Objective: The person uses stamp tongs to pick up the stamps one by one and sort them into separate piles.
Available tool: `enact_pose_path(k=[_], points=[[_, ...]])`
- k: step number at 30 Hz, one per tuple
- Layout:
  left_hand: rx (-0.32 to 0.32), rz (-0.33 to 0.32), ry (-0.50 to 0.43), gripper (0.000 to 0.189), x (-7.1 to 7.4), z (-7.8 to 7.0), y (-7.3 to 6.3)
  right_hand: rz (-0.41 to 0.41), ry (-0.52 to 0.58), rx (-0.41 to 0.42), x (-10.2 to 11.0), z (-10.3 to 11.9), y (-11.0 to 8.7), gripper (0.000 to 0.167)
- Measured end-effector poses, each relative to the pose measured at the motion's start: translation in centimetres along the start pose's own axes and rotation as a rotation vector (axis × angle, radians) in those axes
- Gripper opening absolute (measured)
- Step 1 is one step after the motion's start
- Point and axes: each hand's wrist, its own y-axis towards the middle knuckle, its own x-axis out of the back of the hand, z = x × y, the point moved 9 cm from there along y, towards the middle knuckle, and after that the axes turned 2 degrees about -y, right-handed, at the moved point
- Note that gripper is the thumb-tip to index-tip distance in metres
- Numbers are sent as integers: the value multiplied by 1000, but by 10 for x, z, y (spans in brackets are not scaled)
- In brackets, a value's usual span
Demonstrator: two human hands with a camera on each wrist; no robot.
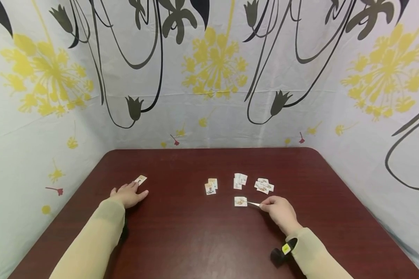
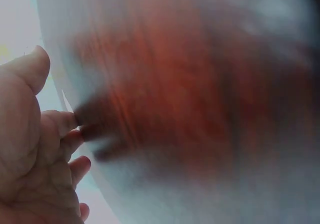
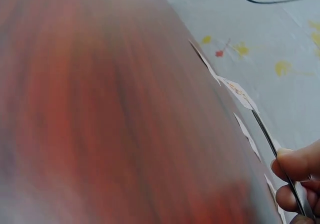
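Observation:
My right hand point(image 1: 280, 211) pinches a pair of metal tweezers point(image 1: 254, 204) between thumb and fingers. At the tweezers' tip is a small white picture card point(image 1: 240, 201); the right wrist view shows this card point(image 3: 237, 92) tilted and raised over the table. On the table's left side my left hand point(image 1: 127, 194) lies palm down, fingers extended and thumb spread, its fingertips at the lower edge of another small card point(image 1: 141, 179). In the left wrist view the fingers of that hand point(image 2: 30, 149) are loosely bent, reaching down to the tabletop.
Three clusters of small picture cards lie beyond the right hand: an overlapping pair point(image 1: 210, 188), a middle cluster point(image 1: 238, 183) and a right-hand cluster point(image 1: 263, 187). The dark red table point(image 1: 181, 232) meets a patterned cloth point(image 1: 202, 131) at its back and sides.

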Motion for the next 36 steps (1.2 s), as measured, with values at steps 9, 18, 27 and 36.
enact_pose_path(k=[9,18,27,36], points=[[-72,-28,56,79,1,-21,-21,-52,37,-59,23,-31,10,14],[-185,-35,141,72,-10,-55,-41,-96,103,-134,40,-56,14,23],[-323,-46,209,70,-27,-98,-69,-140,89,-168,53,-67,16,26],[-442,-33,183,69,-41,-138,-99,-98,88,-205,55,-72,19,29]])
